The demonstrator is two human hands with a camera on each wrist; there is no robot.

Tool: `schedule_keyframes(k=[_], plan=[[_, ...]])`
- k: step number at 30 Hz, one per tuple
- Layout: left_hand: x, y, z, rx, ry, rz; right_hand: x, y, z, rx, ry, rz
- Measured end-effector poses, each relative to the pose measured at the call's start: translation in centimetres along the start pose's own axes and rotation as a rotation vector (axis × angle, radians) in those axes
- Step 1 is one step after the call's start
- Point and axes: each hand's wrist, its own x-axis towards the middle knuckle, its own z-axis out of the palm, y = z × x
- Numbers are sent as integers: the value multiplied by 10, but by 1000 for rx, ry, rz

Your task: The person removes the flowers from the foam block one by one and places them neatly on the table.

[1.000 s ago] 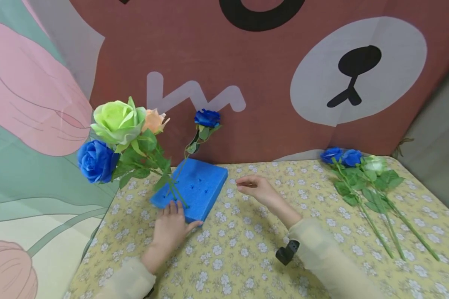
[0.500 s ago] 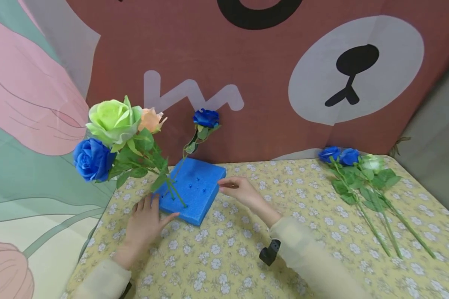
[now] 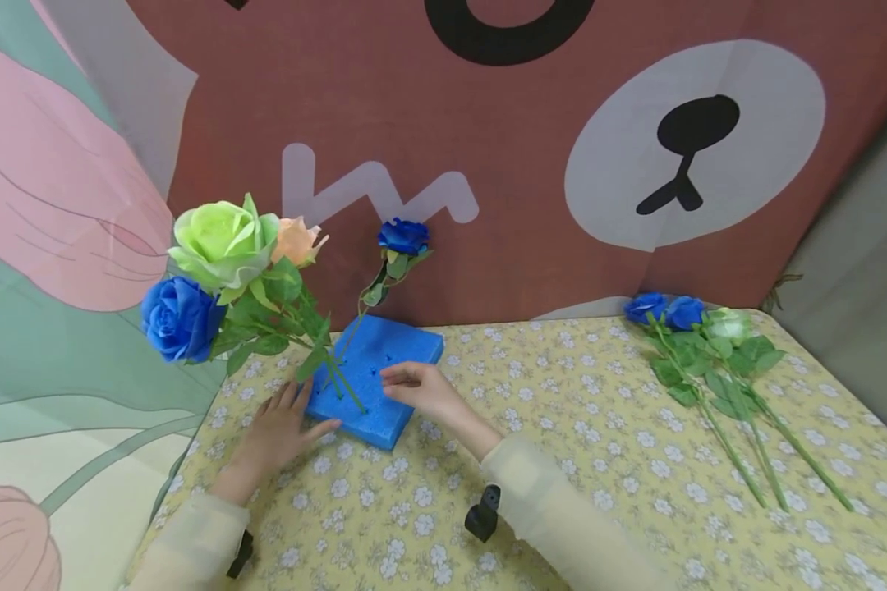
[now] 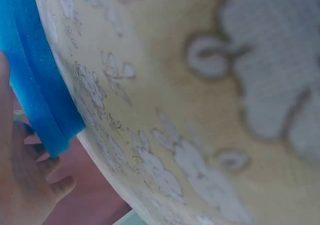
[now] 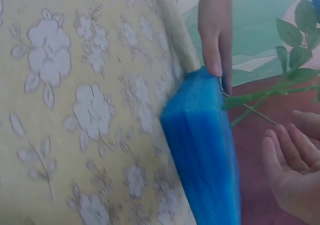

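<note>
A blue foam block (image 3: 395, 341) with several small holes lies on the table. Four-flower arrangement aside, a green rose (image 3: 225, 246), a blue rose (image 3: 181, 318) and a peach rose (image 3: 296, 240) lean left from it, and a second blue rose (image 3: 403, 235) stands at its back. My left hand (image 3: 277, 427) has its fingers extended at the block's left edge; the left wrist view shows them beside the foam (image 4: 45, 85). Over the block's right half hovers my right hand (image 3: 425, 394), fingers loosely bent, nothing visible in them. In the right wrist view, a thin stem ends near its fingertips (image 5: 272, 135).
To the right on the flowered tablecloth (image 3: 562, 394) lie two blue roses (image 3: 684, 313) and a pale green rose (image 3: 730, 324), stems toward the front. A brown cloth backdrop with a bear face (image 3: 517, 180) hangs behind the table.
My left hand has gone from the block's front edge to its left side. My right hand has moved left from beside the block to over it. The roses keep their places.
</note>
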Motion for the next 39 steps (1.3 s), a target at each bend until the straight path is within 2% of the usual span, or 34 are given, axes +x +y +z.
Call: schedule_keyframes(k=[5, 13, 22, 27, 36, 39], plan=[[2, -1, 2, -30, -17, 16, 5, 4, 12, 30, -18, -19], [1, -3, 3, -33, -29, 12, 8, 2, 29, 15, -49, 5], [-4, -1, 4, 5, 23, 36, 11, 1, 41, -10, -55, 12], [-5, 2, 5, 35, 49, 24, 12, 4, 42, 5, -57, -8], [-2, 14, 4, 123, 121, 1, 14, 11, 36, 80, 24, -2], [-3, 17, 5, 94, 95, -20, 15, 14, 33, 91, 77, -5]])
